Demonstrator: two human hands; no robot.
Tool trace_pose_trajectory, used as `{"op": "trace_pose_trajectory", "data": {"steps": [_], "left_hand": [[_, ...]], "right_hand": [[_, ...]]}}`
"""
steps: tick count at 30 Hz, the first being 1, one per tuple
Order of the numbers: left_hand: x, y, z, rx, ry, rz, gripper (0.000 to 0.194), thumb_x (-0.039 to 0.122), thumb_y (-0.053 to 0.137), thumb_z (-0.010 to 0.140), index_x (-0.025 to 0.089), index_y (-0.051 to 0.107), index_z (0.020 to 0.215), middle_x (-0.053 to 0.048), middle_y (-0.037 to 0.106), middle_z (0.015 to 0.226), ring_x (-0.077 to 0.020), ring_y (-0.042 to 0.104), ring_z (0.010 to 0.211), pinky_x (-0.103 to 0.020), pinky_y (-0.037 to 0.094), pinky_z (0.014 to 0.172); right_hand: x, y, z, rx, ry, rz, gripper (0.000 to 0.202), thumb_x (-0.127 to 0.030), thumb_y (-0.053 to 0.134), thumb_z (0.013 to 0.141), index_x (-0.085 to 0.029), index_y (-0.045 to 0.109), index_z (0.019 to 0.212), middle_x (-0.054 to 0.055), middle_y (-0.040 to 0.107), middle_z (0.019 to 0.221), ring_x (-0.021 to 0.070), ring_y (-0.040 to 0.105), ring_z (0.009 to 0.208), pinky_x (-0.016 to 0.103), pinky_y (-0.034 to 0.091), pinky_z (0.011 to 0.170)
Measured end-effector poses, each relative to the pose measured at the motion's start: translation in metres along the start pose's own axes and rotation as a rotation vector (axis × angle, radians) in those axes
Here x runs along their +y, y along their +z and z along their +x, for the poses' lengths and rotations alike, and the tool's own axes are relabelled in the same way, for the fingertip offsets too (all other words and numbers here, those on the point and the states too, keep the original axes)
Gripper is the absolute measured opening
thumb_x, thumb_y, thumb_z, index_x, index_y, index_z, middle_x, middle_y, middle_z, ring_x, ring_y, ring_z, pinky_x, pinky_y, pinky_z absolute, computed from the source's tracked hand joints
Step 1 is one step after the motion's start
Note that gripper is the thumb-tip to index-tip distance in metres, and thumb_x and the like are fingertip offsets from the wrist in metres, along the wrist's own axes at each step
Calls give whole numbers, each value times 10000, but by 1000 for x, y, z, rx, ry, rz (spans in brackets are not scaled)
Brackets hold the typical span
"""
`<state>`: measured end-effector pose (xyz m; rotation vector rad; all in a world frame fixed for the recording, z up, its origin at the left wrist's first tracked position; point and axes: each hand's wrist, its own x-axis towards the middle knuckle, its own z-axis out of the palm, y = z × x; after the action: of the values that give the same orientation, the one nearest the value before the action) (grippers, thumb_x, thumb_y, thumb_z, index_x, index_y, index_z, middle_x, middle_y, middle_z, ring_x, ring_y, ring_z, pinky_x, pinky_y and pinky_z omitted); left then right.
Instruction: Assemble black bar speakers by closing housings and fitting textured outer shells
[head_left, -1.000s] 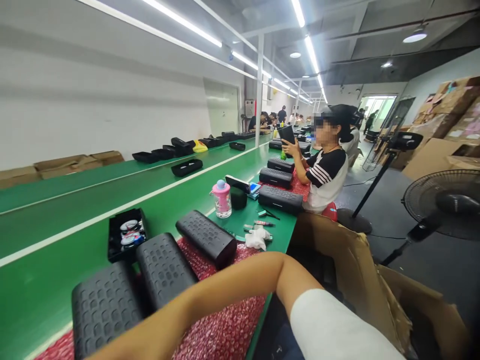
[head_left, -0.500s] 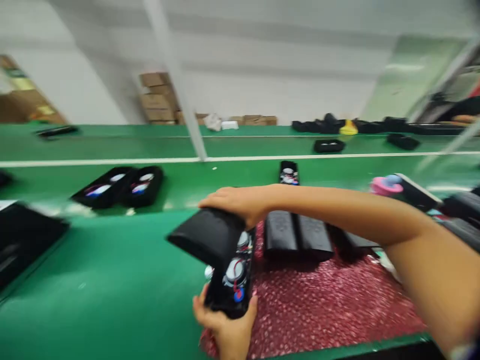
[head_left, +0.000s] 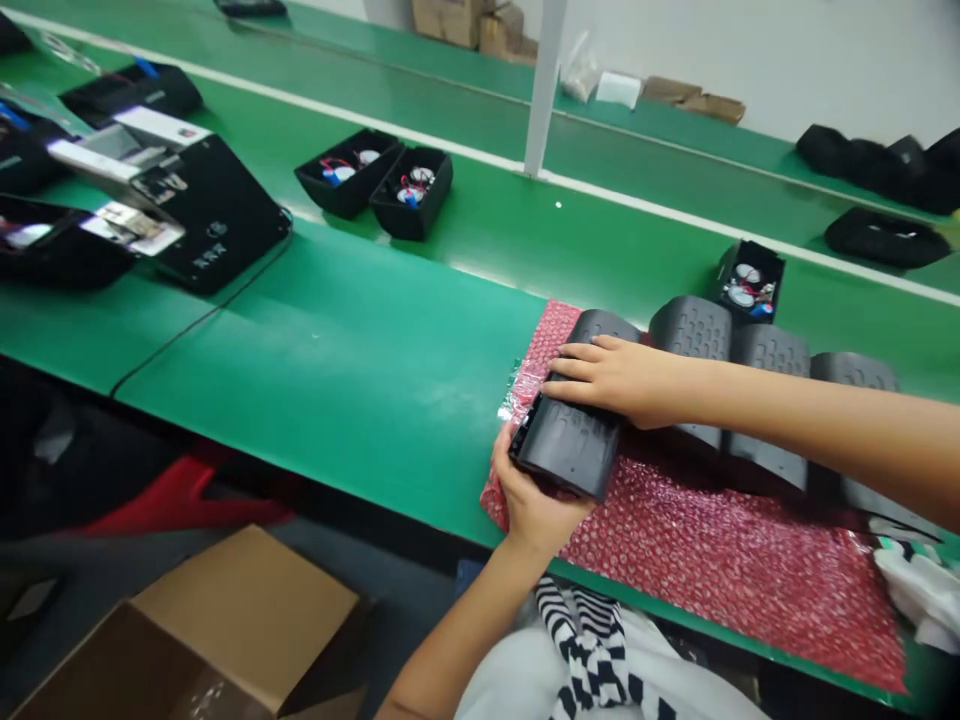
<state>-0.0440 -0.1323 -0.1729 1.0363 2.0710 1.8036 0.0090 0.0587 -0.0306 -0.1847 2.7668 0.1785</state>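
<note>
A black speaker box [head_left: 574, 450] lies on red bubble wrap [head_left: 720, 560], its textured cover over the open half. My left hand [head_left: 536, 500] is wrapped around the box's near end, thumb on the left side and fingers at the front. My right hand [head_left: 611, 380] lies flat across the middle of the cover, fingers stretched towards its left edge. A narrow gap with inner parts shows along the left side; the rest of the inside is hidden. Right of it, partly behind my right forearm, stand several dark covered boxes [head_left: 690, 335].
An open speaker box [head_left: 750, 282] with wired round drivers stands behind the row. Two more open boxes [head_left: 412, 190] sit farther left. A black machine [head_left: 217, 215] with a cable stands on the green bench [head_left: 360, 370]. Below is an open cardboard carton [head_left: 247, 610].
The cover, earlier held tilted above the open box by my right hand, now lies on it. The box has come down onto the wrap, and the view has swung left and down.
</note>
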Motion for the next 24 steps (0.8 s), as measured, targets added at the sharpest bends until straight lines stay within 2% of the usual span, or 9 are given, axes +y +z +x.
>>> {"op": "trace_pose_trajectory", "data": {"steps": [6,12,18,24], "left_hand": [[1,-4,2,-44,41,-13,1271,348,919,480,158,143,1468,-254,323,1449,-383,398,1350,-567,365,1103],[-10,-2,2,-3,206,-63,1338,505,898,528,181,27,1491,-258,296,1457,-376,358,1375,-602,331,1113],[-7,-5,2,-30,121,-95,1223,465,886,547,153,152,1474,-254,313,1456,-393,376,1363,-591,343,1113],[-5,-6,2,-50,116,-120,1128,391,859,587,151,171,1448,-257,327,1447,-382,380,1359,-594,330,1116]], "right_hand": [[0,10,4,41,3,-13,890,-193,753,663,-157,363,1462,172,454,1442,351,428,1294,465,427,941],[-3,4,9,-24,32,-102,982,-212,802,575,-149,374,1456,168,467,1447,351,487,1241,441,468,923],[-6,4,10,3,47,-116,938,-232,798,589,-175,403,1437,153,495,1430,332,515,1205,425,475,894],[-6,0,13,-17,46,-118,945,-228,802,579,-169,404,1434,147,539,1377,331,530,1160,428,476,863]]}}
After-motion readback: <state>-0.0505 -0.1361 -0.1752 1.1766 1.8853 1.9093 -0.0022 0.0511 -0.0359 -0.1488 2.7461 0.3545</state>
